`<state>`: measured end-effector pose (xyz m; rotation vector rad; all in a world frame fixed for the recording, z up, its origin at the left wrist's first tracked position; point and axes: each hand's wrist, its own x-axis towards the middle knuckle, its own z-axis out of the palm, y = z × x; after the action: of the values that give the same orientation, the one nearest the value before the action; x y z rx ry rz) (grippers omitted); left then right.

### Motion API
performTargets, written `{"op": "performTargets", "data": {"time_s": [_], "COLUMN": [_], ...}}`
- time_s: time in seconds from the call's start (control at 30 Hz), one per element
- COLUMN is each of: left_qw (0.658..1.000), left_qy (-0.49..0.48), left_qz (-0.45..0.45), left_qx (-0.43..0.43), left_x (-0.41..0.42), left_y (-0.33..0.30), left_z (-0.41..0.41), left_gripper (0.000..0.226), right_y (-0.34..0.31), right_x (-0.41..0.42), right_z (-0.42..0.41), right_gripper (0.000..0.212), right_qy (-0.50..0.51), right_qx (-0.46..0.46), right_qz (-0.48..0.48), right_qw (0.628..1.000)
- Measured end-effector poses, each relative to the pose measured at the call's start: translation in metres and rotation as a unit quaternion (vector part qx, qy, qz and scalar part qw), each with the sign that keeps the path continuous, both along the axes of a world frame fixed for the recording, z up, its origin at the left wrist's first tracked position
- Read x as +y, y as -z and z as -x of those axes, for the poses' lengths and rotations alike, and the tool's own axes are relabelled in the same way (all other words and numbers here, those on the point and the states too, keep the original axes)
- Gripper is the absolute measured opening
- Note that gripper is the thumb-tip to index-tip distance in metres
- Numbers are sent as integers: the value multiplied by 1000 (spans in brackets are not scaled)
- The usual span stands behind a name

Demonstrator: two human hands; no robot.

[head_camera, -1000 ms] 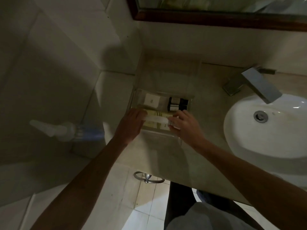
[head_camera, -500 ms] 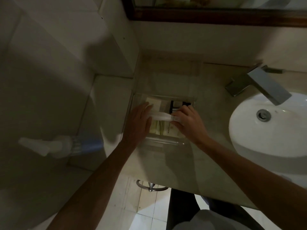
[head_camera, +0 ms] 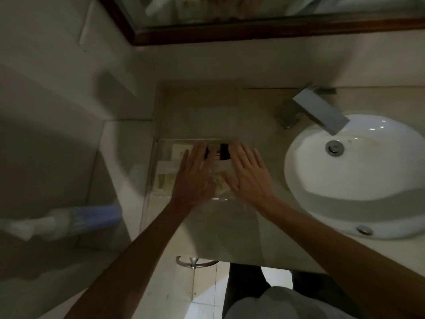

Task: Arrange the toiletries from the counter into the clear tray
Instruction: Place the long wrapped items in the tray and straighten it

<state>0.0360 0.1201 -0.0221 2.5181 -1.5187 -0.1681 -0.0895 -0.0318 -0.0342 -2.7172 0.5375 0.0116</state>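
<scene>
The clear tray [head_camera: 153,171] lies on the beige counter left of the sink. Inside it I see a white square packet [head_camera: 180,151] at the back left, a black-and-white item [head_camera: 225,152] at the back, a pale wrapped packet [head_camera: 166,166] and a yellowish striped sachet [head_camera: 163,180] at the front left. My left hand [head_camera: 195,173] and my right hand [head_camera: 248,173] hover flat over the tray, fingers spread, holding nothing. They hide the tray's middle.
A white basin [head_camera: 354,178] with a chrome tap [head_camera: 315,109] fills the right side. A framed mirror [head_camera: 253,31] hangs on the back wall. A blue-and-white sprayer [head_camera: 69,221] sits low at the left. A chrome ring [head_camera: 195,263] hangs under the counter's front edge.
Both hands let go of the pale wrapped packet they held over the tray; it now lies in the tray. The hands have opened flat with spread fingers.
</scene>
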Motion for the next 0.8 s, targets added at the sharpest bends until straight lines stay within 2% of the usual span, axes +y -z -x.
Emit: {"op": "performTargets", "data": {"time_s": [0.17, 0.23, 0.33, 0.43, 0.6, 0.67, 0.8], "left_qw": [990, 980, 957, 931, 891, 885, 884], "left_qy": [106, 159, 251, 340, 449, 460, 464], "left_qz": [88, 103, 108, 72, -37, -67, -62], "left_qx": [35, 53, 99, 110, 59, 33, -5], "left_x": [-120, -171, -249, -323, -415, -439, -459], "left_y": [-27, -29, -29, -14, 19, 38, 50], "left_z": [102, 158, 248, 330, 419, 435, 440], "left_gripper": [65, 62, 61, 63, 66, 65, 30], "right_y": [-26, -32, -33, -23, 4, 14, 29], "right_x": [-94, -133, -182, -219, -262, -270, -274], "right_z": [140, 215, 322, 408, 482, 492, 491], "right_gripper": [67, 65, 63, 63, 61, 53, 29], "right_qy": [164, 232, 346, 447, 521, 511, 482], "right_qx": [-43, -28, 10, 32, 86, 96, 60], "right_qz": [-14, -10, -4, 11, -15, -24, -25], "right_qw": [985, 972, 938, 894, 849, 854, 874]}}
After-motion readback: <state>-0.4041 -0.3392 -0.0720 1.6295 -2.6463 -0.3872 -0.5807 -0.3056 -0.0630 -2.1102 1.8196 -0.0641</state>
